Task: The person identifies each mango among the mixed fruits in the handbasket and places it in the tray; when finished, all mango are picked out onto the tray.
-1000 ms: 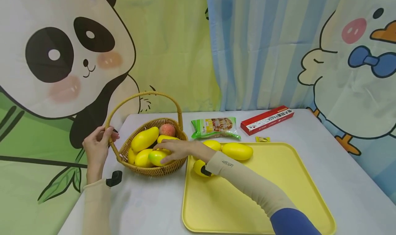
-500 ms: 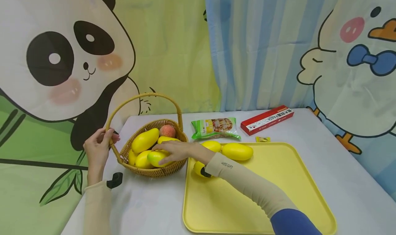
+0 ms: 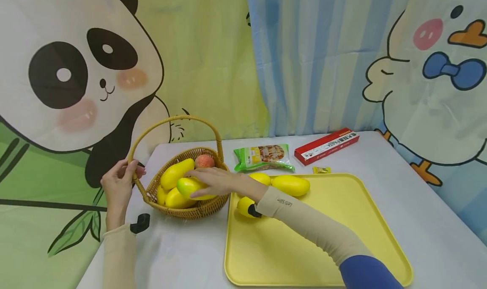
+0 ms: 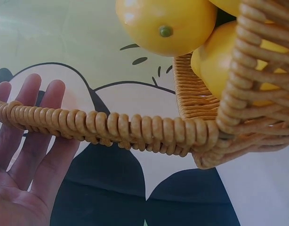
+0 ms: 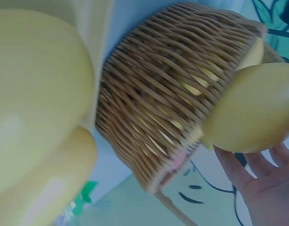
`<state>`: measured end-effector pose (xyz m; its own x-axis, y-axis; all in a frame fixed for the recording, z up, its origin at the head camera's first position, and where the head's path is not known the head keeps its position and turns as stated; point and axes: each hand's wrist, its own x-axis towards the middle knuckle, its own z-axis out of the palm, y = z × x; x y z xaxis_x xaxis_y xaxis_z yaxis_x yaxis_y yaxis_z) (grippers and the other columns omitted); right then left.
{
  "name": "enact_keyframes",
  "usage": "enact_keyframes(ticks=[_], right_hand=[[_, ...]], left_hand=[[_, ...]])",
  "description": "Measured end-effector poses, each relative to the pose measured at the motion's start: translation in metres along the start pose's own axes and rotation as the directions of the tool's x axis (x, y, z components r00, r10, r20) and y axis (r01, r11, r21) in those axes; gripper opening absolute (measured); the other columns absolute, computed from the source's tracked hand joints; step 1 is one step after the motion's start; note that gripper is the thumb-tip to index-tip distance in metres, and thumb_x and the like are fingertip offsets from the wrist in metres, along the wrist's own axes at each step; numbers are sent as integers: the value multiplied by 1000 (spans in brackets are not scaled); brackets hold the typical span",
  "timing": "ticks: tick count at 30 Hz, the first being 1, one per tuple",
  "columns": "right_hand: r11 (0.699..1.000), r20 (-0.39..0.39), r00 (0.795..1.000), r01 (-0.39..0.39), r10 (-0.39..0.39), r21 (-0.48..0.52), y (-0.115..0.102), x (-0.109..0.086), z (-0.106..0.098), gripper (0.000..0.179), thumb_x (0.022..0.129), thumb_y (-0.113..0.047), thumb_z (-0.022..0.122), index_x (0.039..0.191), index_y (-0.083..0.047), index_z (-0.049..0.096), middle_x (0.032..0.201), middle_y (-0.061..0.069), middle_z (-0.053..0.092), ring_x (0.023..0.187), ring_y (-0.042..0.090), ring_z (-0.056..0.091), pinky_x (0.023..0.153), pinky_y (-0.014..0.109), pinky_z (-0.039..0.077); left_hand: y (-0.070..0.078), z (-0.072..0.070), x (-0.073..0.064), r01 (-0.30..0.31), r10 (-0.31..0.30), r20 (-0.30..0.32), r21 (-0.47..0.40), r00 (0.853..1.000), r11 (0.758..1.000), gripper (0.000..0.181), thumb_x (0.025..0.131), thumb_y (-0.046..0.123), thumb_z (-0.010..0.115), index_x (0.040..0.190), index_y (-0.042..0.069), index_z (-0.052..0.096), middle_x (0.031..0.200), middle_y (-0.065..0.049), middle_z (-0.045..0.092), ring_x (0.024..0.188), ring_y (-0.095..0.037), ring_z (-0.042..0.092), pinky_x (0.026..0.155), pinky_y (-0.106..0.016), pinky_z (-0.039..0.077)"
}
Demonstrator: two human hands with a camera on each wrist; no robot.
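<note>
The wicker basket point(image 3: 207, 208) is woven of rough, ribbed strands, wound tightly along its handle point(image 4: 102, 125). The mangoes point(image 3: 177, 173) look like smooth, glossy plastic, the peach point(image 3: 204, 161) duller and matt. The tray point(image 3: 285, 251) is smooth plastic, the food packet point(image 3: 262, 157) shiny film, the pasta box point(image 3: 326, 145) printed cardboard, the curtain point(image 3: 304, 69) creased cloth.

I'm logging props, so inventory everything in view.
Basket: 1, tan, table's left side
Basket mangoes: at least 3, yellow, inside
Held mango: 1, yellow and green, at basket's opening
Peach: 1, reddish, basket's far side
Tray: 1, yellow, right of basket
Tray mangoes: at least 3, yellow, far left area
Snack packet: 1, green, behind tray
Small packet: 1, yellow, behind tray
Pasta box: 1, red, back right
Table: 1, white, underneath
Backdrop: panels uncounted, multicoloured, behind
Wrist devices: 2, black, at wrists
Beige sleeves: 2, on forearms
Blue sleeve: 1, right arm
Left hand: 1, bare, gripping handle
Right hand: 1, bare, holding mango
</note>
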<state>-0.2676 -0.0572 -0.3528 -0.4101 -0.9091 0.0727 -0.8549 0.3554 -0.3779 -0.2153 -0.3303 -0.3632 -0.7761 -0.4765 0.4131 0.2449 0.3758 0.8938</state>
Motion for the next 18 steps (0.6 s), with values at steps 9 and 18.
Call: enact_keyframes(ticks=[9,18], right_hand=[[970,-53,998,-42,30,-239,-4,-30,-29,62,95,-46,55,146,-18,35,143,7,46,120,24,53,91,37,51],[937,-155,981,-157,113,-312,15,-84,-41,59,92,-46,60,142,-20,42,133,5,52,112,24,54,85,37,52]], left_hand=[[-4,0,0,1,-1,-4,18,1000,1000,23,92,22,64,105,3,70,72,13,68,63,-3,66,65,-10,53],[1,1,1,1,-1,9,11,1000,1000,25,92,22,64,107,3,69,73,12,69,64,-3,66,66,-11,54]])
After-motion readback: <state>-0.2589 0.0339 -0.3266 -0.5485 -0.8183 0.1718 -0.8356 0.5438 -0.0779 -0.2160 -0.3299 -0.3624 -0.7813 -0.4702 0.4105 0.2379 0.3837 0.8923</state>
